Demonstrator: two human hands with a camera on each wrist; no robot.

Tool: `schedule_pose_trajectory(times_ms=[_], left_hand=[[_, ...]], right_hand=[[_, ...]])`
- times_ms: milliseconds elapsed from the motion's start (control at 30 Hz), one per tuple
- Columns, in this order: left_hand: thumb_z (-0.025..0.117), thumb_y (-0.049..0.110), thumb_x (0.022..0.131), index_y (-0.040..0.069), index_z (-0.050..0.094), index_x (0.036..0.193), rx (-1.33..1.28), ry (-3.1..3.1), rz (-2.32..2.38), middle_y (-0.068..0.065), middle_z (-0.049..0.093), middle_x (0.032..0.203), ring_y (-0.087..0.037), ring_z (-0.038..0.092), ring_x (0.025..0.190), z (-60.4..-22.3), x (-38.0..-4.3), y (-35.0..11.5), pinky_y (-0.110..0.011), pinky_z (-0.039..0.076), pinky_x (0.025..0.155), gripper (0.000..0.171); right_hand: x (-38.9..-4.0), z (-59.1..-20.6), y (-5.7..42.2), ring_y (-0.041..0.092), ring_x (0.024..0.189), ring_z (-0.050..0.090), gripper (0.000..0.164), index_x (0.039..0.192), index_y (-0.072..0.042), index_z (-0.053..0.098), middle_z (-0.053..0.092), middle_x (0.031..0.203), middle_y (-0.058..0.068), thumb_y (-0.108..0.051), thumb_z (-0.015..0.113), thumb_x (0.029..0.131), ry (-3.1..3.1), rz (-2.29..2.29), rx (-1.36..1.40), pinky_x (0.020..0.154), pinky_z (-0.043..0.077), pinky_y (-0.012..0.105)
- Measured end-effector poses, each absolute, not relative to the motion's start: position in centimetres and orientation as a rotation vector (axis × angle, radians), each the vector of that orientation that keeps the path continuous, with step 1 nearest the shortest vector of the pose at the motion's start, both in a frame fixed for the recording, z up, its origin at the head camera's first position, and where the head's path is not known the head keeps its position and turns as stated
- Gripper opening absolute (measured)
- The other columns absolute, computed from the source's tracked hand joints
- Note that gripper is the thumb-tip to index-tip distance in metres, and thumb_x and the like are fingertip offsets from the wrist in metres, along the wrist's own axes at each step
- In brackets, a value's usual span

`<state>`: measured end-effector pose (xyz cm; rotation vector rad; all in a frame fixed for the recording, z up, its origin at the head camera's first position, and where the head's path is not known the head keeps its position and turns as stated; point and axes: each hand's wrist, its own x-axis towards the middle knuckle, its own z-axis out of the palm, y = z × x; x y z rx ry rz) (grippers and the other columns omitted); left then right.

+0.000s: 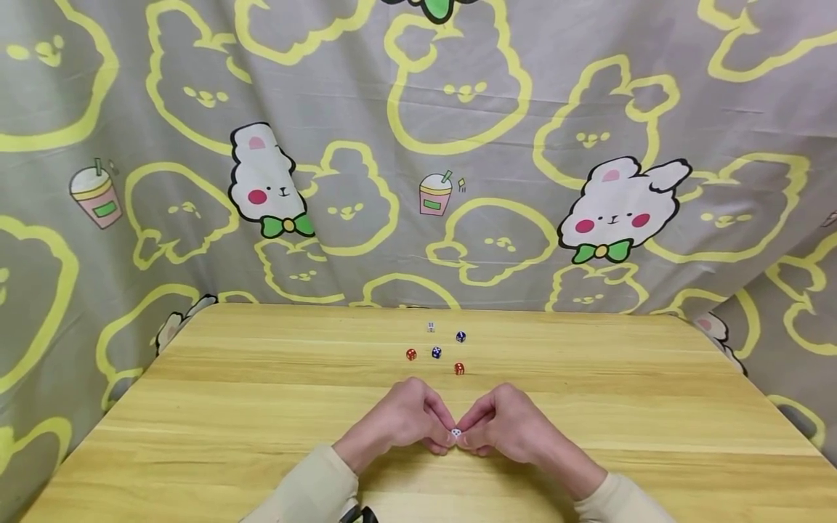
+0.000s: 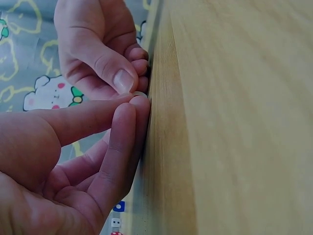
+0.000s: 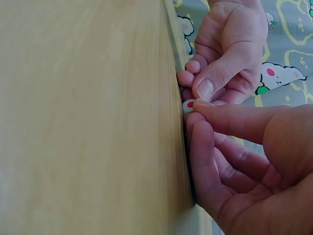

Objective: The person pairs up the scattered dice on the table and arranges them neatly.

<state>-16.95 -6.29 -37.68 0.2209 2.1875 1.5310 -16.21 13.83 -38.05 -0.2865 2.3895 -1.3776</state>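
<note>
Pinching in tandem, left hand (image 1: 413, 415) and right hand (image 1: 511, 423) hold a white die (image 1: 456, 433) at six o'clock from the nearer red die (image 1: 460, 369) (tiny target!): adjusting, seemingly; next probably calls for steady, even release.

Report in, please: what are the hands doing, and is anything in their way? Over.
Left hand and right hand: together pinching a white die. Five other dice: on the table beyond, apart from both hands. Nothing seen blocking them.
</note>
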Motion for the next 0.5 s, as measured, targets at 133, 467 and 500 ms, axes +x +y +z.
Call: schedule_pose_trajectory(times_ms=[133,467,500], left_hand=[[0.082,-0.013,0.080,-0.001,0.075,0.083,0.222,2.183,1.531,-0.013,0.076,0.074,-0.018,0.074,0.061,-37.75,-17.01,-6.11,-0.032,0.064,0.062,0.013],[0.082,-0.013,0.080,-0.002,0.075,0.084,0.226,2.192,1.521,-0.014,0.076,0.074,-0.019,0.075,0.062,-37.76,-17.07,-6.20,-0.033,0.064,0.063,0.013],[0.081,-0.013,0.080,-0.003,0.075,0.084,0.225,2.191,1.525,-0.014,0.076,0.074,-0.019,0.075,0.062,-37.78,-17.07,-6.23,-0.033,0.064,0.063,0.013]], right_hand=[[-16.25,-38.06,14.05,0.016,0.067,0.073,0.012,0.091,-0.003,0.081,0.079,0.078,0.006,-0.006,0.089,0.083,2.379,-1.380,-0.284,0.066,0.062,0.033],[-16.39,-37.95,14.05,0.015,0.067,0.073,0.012,0.091,-0.002,0.081,0.079,0.078,0.007,-0.005,0.088,0.082,2.346,-1.403,-0.304,0.066,0.061,0.032],[-16.38,-37.92,14.04,0.015,0.068,0.073,0.012,0.091,-0.001,0.081,0.079,0.079,0.007,-0.004,0.088,0.082,2.341,-1.405,-0.303,0.066,0.062,0.032]])
